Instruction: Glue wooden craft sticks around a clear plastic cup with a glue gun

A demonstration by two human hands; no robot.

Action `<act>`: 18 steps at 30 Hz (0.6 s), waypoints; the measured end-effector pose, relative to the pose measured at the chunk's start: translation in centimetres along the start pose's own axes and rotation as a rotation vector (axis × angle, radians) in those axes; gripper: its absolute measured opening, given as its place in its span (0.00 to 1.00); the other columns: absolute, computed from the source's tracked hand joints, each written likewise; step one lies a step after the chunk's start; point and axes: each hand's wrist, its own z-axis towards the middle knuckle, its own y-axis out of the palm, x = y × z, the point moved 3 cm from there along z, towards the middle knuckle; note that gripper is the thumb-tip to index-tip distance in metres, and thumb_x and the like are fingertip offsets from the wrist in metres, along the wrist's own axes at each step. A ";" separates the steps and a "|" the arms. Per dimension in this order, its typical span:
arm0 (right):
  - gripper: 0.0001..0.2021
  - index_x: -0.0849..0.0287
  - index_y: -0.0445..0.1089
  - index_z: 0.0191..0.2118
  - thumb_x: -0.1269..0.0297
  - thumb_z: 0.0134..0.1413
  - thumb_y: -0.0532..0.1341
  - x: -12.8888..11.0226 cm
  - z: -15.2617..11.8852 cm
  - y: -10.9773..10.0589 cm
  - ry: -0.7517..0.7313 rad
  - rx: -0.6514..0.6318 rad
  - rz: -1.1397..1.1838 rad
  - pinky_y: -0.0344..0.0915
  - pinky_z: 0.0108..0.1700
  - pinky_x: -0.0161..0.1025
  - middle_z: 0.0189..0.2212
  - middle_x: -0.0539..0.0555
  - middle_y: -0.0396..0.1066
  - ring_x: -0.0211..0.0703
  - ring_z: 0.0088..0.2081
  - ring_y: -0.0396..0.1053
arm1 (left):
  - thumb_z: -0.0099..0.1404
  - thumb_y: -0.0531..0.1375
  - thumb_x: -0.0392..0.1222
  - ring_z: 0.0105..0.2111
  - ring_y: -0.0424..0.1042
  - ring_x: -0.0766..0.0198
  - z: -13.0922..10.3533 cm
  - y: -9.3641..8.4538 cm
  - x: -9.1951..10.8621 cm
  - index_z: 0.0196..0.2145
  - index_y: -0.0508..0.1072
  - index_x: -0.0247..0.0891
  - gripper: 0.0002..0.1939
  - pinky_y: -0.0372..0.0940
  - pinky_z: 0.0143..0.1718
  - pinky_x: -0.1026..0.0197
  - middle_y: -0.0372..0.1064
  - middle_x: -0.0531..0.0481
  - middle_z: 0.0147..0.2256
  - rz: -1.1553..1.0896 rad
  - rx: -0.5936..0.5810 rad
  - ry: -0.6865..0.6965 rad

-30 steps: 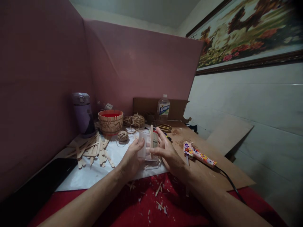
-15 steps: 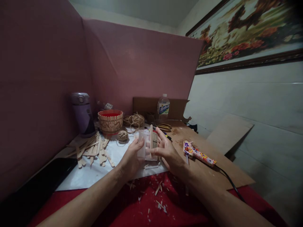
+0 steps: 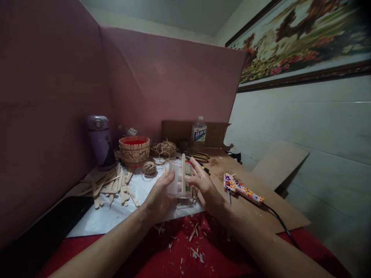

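Clear plastic container [image 3: 174,186] between left grip [image 3: 160,193] and right grip [image 3: 206,189]; wooden stick [image 3: 183,168] upright

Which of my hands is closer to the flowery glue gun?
Your right hand. The right hand is just left of the glue gun, at the clear container. The left hand is farther left, on the container's other side.
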 end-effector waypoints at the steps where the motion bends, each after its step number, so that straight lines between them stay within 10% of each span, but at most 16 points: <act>1: 0.44 0.53 0.47 0.67 0.60 0.45 0.66 0.0 0.0 0.0 0.008 0.014 0.016 0.48 0.66 0.54 0.67 0.55 0.51 0.54 0.68 0.45 | 0.64 0.59 0.46 0.38 0.75 0.49 0.0 0.0 0.0 0.54 0.68 0.38 0.22 0.71 0.36 0.47 0.73 0.39 0.46 -0.007 -0.004 -0.010; 6: 0.41 0.57 0.49 0.66 0.60 0.48 0.65 0.1 0.3 0.3 -0.003 -0.015 0.118 0.56 0.63 0.53 0.61 0.58 0.62 0.55 0.61 0.60 | 0.63 0.59 0.46 0.39 0.75 0.49 -0.1 0.0 -0.1 0.54 0.68 0.39 0.22 0.71 0.35 0.48 0.72 0.38 0.47 -0.015 0.006 -0.047; 18: 0.37 0.54 0.58 0.59 0.61 0.41 0.69 0.2 0.5 0.0 -0.027 0.027 0.143 0.56 0.62 0.52 0.58 0.56 0.65 0.55 0.61 0.60 | 0.65 0.57 0.47 0.38 0.75 0.52 0.0 -0.4 -0.4 0.57 0.66 0.41 0.23 0.69 0.38 0.51 0.74 0.39 0.43 -0.036 -0.127 -0.052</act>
